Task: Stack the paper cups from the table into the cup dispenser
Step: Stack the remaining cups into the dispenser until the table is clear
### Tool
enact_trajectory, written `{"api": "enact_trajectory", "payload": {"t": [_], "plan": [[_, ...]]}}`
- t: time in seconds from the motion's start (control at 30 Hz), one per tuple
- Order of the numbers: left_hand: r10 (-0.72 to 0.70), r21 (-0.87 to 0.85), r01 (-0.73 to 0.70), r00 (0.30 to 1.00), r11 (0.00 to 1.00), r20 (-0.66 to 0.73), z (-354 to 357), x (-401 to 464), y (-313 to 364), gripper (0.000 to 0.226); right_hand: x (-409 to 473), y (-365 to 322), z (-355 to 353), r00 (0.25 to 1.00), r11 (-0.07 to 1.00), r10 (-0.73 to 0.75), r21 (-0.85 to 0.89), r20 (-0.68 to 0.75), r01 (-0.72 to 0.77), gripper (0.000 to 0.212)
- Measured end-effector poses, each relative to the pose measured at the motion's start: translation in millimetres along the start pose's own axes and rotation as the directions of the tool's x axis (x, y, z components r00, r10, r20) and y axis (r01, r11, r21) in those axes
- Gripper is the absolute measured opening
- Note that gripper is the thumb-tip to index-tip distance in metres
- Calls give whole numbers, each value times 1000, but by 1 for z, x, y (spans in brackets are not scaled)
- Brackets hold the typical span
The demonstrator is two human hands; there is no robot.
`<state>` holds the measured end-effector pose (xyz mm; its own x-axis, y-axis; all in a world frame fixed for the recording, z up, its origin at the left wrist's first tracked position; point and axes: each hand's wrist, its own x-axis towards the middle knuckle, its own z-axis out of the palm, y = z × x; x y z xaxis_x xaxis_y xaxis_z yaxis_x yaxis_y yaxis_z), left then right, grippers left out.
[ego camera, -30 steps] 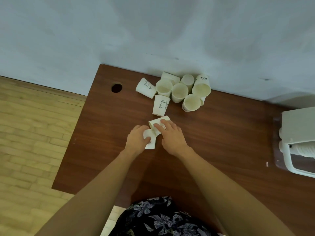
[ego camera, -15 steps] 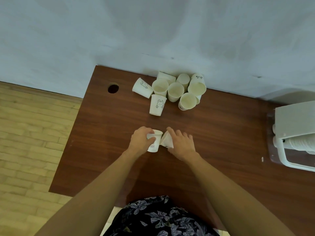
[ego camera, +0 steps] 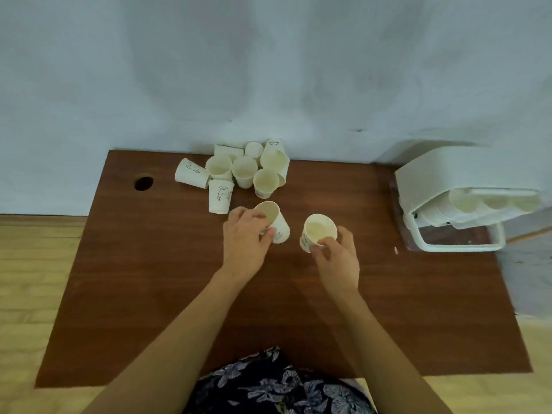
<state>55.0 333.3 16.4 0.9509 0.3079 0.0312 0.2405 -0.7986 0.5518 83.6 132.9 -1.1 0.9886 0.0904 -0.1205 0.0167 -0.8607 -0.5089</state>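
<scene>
- Paper cups: one cup (ego camera: 276, 221) is grasped in the left hand (ego camera: 243, 242), tilted with its mouth up and away; a second cup (ego camera: 318, 231) is grasped in the right hand (ego camera: 337, 258), fingers curled round its wall, mouth facing up.
- Both held cups sit above the middle of the tabletop (ego camera: 149, 279), apart from each other.
- The remaining pile of cups (ego camera: 242, 171) lies near the far edge against the wall, some upright, some tipped over.
- The step, as I judge it, is gathering: next, nest one held cup into the other or carry them right.
- The cup dispenser (ego camera: 454, 189) stands at the right edge, already holding stacked cups.
- Bare tabletop lies between the hands and the dispenser; a cable hole (ego camera: 144, 183) sits far left.
</scene>
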Motion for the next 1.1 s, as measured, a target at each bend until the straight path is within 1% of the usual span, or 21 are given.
{"api": "enact_trajectory", "payload": {"t": [0.07, 0.17, 0.23, 0.33, 0.43, 0.5, 0.67, 0.73, 0.83, 0.93, 1.1], "plan": [[54, -42, -54, 998, 998, 6, 8, -2, 22, 19, -4, 12, -17, 997, 1000, 27, 9, -69, -27, 14], [121, -149, -113, 992, 982, 48, 23, -6, 55, 16, -7, 37, -41, 984, 999, -2, 39, -178, 9, 11], [150, -170, -138, 987, 976, 58, 34, -8, 80, 14, -8, 59, -56, 980, 999, -24, 37, -197, 32, 11], [174, -180, -160, 983, 970, 64, 54, -12, 120, 16, -6, 94, -79, 982, 998, -27, 51, -188, 37, 16], [196, -180, -182, 978, 967, 65, 79, -14, 164, 18, -1, 132, -106, 978, 992, -1, 127, -209, 28, 8], [203, -188, -186, 976, 965, 78, 99, -17, 195, 19, 4, 161, -126, 976, 986, 24, 167, -217, 13, 9], [198, -167, -182, 976, 969, 89, 153, -22, 279, 19, 25, 249, -177, 982, 979, 83, 200, -171, -47, 21], [205, -141, -191, 975, 971, 90, 174, -21, 308, 21, 36, 282, -197, 986, 984, 73, 169, -149, -48, 23], [196, -91, -188, 976, 978, 95, 199, -21, 341, 20, 55, 323, -223, 991, 995, 41, 97, -128, -28, 22], [203, -42, -200, 975, 979, 95, 219, -17, 363, 19, 80, 351, -236, 997, 999, -27, 39, -79, 30, 23], [194, 13, -197, 974, 980, 120, 250, 1, 382, 19, 115, 371, -237, 994, 994, -108, -22, 24, 108, 26]]}}
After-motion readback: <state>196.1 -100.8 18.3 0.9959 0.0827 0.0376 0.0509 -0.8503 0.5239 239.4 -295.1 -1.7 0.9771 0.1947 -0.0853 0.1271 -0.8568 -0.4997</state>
